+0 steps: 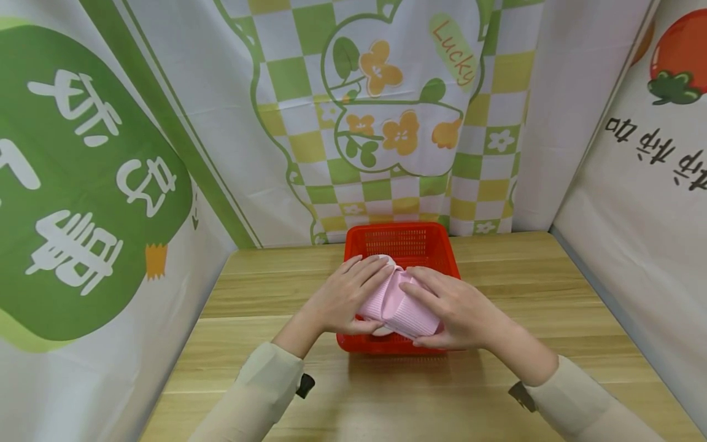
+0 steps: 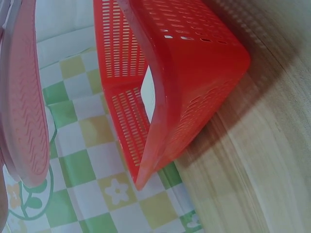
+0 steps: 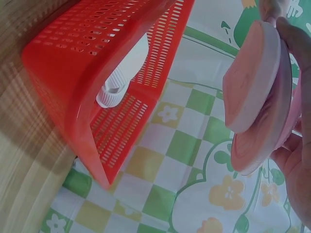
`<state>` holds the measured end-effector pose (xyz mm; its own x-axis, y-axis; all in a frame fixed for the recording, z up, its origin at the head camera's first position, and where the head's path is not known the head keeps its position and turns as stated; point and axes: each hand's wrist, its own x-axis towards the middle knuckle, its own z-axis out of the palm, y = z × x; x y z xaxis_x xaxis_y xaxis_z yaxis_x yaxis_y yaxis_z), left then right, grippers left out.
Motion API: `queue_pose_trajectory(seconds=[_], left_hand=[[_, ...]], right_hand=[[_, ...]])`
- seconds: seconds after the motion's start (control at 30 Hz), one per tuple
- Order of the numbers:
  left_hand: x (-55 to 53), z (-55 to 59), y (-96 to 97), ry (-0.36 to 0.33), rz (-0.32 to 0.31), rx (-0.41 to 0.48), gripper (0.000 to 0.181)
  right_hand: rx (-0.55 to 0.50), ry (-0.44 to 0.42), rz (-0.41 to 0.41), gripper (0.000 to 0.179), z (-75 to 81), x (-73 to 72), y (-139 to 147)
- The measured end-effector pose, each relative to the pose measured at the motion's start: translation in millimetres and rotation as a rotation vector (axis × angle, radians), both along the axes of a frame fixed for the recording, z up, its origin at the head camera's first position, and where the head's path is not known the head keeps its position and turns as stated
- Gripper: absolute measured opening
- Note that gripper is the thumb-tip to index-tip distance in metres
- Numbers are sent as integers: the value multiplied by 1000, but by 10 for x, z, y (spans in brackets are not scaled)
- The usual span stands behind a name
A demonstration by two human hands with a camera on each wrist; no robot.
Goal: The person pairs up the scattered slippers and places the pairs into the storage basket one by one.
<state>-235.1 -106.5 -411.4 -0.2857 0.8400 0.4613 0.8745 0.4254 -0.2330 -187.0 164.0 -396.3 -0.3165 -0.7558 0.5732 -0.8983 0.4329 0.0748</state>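
A pair of pink slippers [image 1: 411, 313] with ribbed straps is held together over the red basket [image 1: 450, 252]. The left hand [image 1: 348, 294] grips the left slipper, fingers across the top and thumb at the near side. On the other slipper, the right hand [image 1: 464, 310] has its fingers spread over the ribbed strap and its thumb low at the near edge. The right wrist view shows the pink soles [image 3: 255, 80] side by side, one overlapping the other. Inside the basket lies a white ribbed slipper [image 3: 131, 63], mostly hidden from above by the hands and pink pair.
The basket stands on a wooden table [image 1: 265, 288], near its back edge. Behind hangs a green and yellow checked cloth [image 1: 309, 80]. Printed white cloths close in the left side [image 1: 94, 184] and the right side [image 1: 635, 202].
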Motion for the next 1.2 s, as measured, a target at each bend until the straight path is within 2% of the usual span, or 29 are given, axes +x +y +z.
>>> queue_pose_trajectory(seconds=[0.2,0.5,1.0,1.2], left_hand=[[-7,5,1,2,12,-1,88],[-15,28,-3,-1,-6,18,88],[-18,68,-37,-35,2,34,87],[-15,54,-80,-13,10,46,86]], right_hand=[[-12,1,0,86,-6,-2,-4],[-17,20,-1,85,4,-12,-21],[-14,65,-33,87,36,-34,-22],[-22,54,-54,87,37,-54,-4]])
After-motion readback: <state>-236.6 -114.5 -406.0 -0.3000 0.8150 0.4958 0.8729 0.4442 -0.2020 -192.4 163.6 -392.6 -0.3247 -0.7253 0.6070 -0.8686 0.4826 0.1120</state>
